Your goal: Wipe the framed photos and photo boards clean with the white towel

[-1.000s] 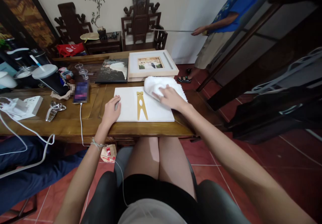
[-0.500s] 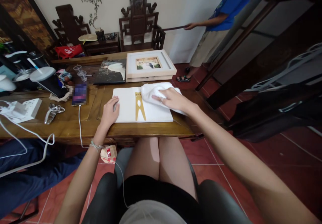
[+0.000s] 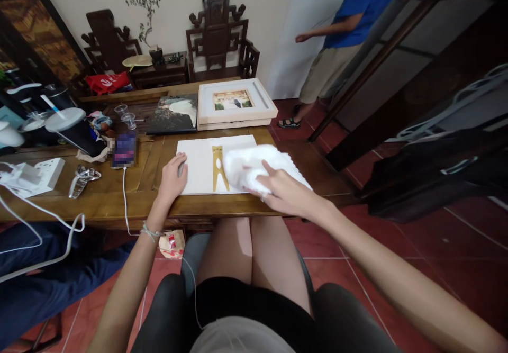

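Observation:
A flat white board [image 3: 194, 168] with a tan, fork-legged shape [image 3: 218, 163] on its face lies near the table's front edge. My left hand [image 3: 173, 175] rests with its fingers on the board's left edge, steadying contact there, holding nothing. Over the board's right half, my right hand [image 3: 283, 186] grips a white cloth [image 3: 257, 157], which is blurred by motion and hides that side of the board. Part of the cloth hangs past the board's right edge.
Behind the board lie a framed photo [image 3: 234, 101] and a dark picture panel [image 3: 174, 114]. To the left are a phone [image 3: 124, 151] on a cable, a clear hair claw [image 3: 82, 180], a power strip [image 3: 47, 175] and a lidded cup [image 3: 73, 128]. A person in blue [image 3: 353, 19] stands beyond.
My right hand has drawn the cloth toward me, from the board's upper right to its lower right. My left hand stays put. The person behind no longer visibly holds the dark stick.

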`<state>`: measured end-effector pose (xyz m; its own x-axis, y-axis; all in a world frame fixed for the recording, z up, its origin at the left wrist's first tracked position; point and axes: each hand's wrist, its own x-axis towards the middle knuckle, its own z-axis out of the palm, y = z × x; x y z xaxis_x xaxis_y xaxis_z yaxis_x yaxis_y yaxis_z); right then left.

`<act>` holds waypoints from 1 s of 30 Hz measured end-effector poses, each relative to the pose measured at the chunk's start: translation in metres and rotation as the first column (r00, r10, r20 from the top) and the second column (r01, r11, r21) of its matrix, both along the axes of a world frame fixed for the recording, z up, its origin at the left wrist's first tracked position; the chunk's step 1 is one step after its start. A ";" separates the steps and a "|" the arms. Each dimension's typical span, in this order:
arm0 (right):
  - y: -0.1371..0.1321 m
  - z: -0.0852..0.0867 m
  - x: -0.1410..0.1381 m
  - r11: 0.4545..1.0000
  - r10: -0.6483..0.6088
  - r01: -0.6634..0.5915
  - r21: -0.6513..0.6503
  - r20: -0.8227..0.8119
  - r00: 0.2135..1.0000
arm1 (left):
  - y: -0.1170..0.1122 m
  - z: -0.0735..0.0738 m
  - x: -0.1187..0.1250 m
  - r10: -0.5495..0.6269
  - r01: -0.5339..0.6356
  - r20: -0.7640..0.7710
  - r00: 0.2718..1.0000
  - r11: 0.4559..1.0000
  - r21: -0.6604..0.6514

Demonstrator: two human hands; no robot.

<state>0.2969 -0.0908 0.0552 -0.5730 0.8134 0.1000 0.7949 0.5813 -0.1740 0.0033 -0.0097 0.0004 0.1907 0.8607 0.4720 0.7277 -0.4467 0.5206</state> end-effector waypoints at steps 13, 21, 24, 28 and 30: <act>0.088 -0.002 -0.015 0.987 -0.161 0.160 -0.024 -0.097 0.982 | 0.000 -0.001 0.000 0.001 -0.001 0.020 1.000 1.000 -0.007; 0.064 -0.017 -0.079 0.983 -0.180 0.185 0.004 -0.223 0.958 | -0.001 0.001 -0.001 0.004 -0.004 0.014 1.000 1.000 -0.023; 0.016 -0.013 -0.067 0.998 0.065 -0.068 -0.005 -0.245 0.967 | -0.001 0.000 0.000 -0.003 0.003 0.018 1.000 1.000 -0.016; -0.014 0.000 -0.034 0.964 0.231 -0.256 -0.064 -0.270 0.935 | 0.000 -0.002 0.001 -0.008 0.007 0.021 1.000 1.000 0.009; -0.003 0.003 -0.024 0.971 0.180 -0.215 -0.105 -0.270 0.946 | 0.001 -0.002 0.001 -0.011 0.011 0.016 1.000 1.000 0.015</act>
<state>0.2728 -0.0936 0.0581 -0.6925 0.7023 0.1650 0.5843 0.6802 -0.4426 0.0042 -0.0089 -0.0016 0.1926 0.8515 0.4877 0.7140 -0.4625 0.5256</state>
